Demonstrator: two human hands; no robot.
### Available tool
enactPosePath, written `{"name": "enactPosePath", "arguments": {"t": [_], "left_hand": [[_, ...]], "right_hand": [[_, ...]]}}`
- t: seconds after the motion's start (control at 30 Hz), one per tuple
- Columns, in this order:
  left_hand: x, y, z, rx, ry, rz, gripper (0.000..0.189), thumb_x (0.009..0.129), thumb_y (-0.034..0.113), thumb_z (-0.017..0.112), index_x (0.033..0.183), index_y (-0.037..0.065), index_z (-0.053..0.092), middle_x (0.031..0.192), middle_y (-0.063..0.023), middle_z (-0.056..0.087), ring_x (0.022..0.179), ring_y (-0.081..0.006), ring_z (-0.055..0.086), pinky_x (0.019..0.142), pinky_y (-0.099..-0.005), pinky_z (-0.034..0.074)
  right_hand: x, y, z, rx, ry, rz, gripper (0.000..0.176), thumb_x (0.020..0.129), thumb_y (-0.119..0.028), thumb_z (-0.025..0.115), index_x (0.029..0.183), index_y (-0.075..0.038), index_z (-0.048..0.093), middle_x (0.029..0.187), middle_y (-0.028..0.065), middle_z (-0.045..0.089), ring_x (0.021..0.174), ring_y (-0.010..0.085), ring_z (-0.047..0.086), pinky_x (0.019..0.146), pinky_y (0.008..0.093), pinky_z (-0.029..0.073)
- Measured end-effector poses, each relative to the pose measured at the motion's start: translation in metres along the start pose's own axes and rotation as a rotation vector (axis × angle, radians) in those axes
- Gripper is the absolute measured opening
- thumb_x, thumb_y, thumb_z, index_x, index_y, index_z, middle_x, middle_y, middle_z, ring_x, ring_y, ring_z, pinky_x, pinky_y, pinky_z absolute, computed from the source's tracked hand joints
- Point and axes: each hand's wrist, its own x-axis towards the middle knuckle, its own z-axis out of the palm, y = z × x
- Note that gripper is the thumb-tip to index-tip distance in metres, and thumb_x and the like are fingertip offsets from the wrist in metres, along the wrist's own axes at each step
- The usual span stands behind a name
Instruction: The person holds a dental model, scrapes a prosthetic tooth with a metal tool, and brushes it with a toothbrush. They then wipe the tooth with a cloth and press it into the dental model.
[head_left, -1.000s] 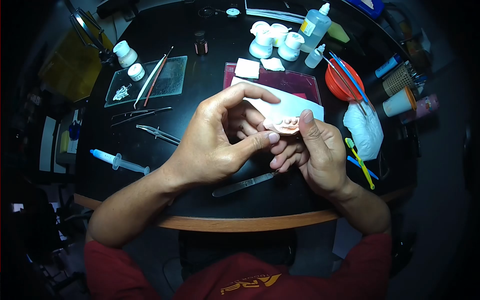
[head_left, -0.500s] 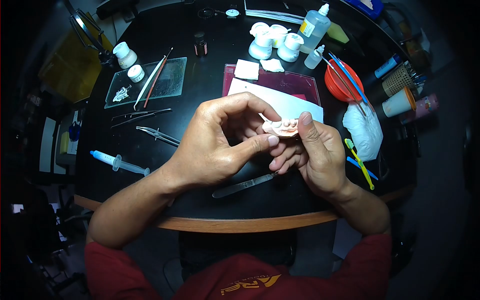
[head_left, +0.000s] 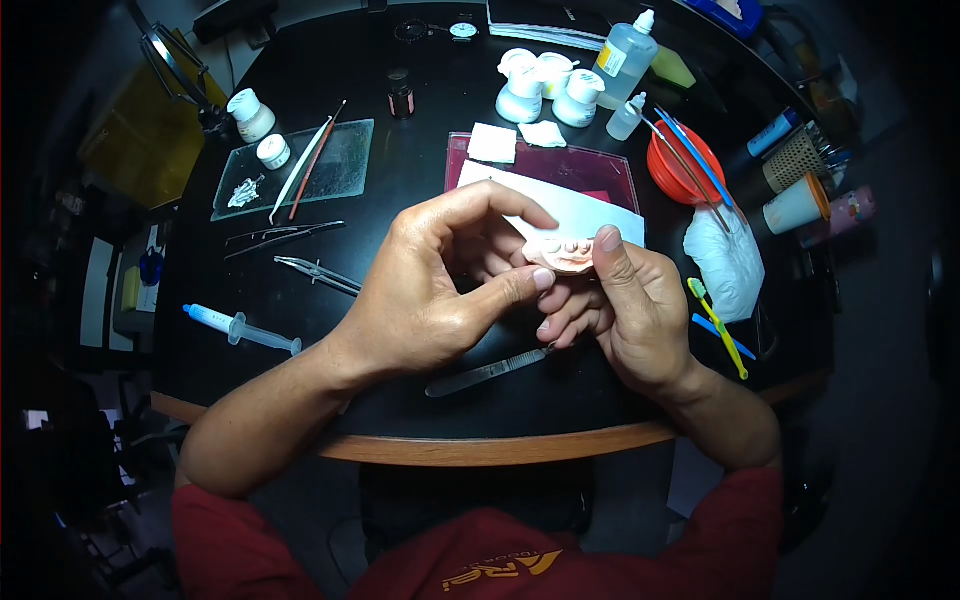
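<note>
A small pinkish dental model [head_left: 565, 258] with a row of teeth is held up over the desk between both hands. My right hand [head_left: 645, 315] grips its right end, thumb in front and fingers curled beneath. At the model's left edge, my left hand [head_left: 430, 290] presses with the thumb, other fingers bent behind it. The left index finger arches just above the teeth, apart from them. Below the hands, a scalpel handle [head_left: 488, 373] lies on the desk. Behind the model, a white sheet [head_left: 590, 217] rests on a dark red plate [head_left: 615, 178].
On the left lie a syringe [head_left: 240, 329], tweezers [head_left: 318, 274] and a glass slab [head_left: 345, 165] with slim instruments. White jars [head_left: 520, 100], a clear bottle [head_left: 625, 65] and a red bowl [head_left: 670, 175] with brushes stand behind. A toothbrush [head_left: 718, 330] and crumpled tissue [head_left: 725, 265] lie right.
My left index finger has lifted slightly off the teeth, so more of them shows. Both hands otherwise keep their places around the dental model.
</note>
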Motion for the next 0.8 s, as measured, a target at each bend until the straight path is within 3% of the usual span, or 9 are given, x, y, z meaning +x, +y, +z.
{"name": "enactPosePath", "arguments": {"t": [0.37,0.67,0.8], "left_hand": [[-0.0006,0.0006,0.0009,-0.020,-0.023,0.002,0.025,0.093,-0.003,0.072,0.115,-0.003,0.063,0.097,-0.0089,0.070,0.088,-0.0121,0.070,0.079,-0.0275,0.057],[-0.0006,0.0027,0.0027,0.057,0.030,0.026,0.044,0.093,-0.001,0.073,0.134,-0.003,0.056,0.092,-0.0067,0.070,0.086,-0.0115,0.070,0.077,-0.0250,0.056],[-0.0012,0.0004,0.0007,0.040,-0.012,-0.004,0.037,0.093,-0.001,0.073,0.128,-0.003,0.061,0.098,-0.0088,0.072,0.090,-0.0125,0.071,0.081,-0.0265,0.057]], "right_hand": [[-0.0002,-0.0023,0.0024,-0.007,-0.009,-0.008,0.058,0.111,-0.045,0.041,0.116,0.007,0.065,0.090,0.0149,0.071,0.074,0.0182,0.075,0.062,0.0240,0.062],[0.0000,0.0011,-0.0001,-0.012,0.002,-0.021,0.057,0.111,-0.045,0.041,0.110,0.006,0.066,0.087,0.0140,0.070,0.072,0.0181,0.075,0.061,0.0242,0.062],[0.0009,-0.0007,0.0006,-0.018,-0.010,-0.024,0.057,0.111,-0.045,0.040,0.114,0.006,0.066,0.089,0.0143,0.071,0.072,0.0175,0.075,0.061,0.0233,0.062]]}}
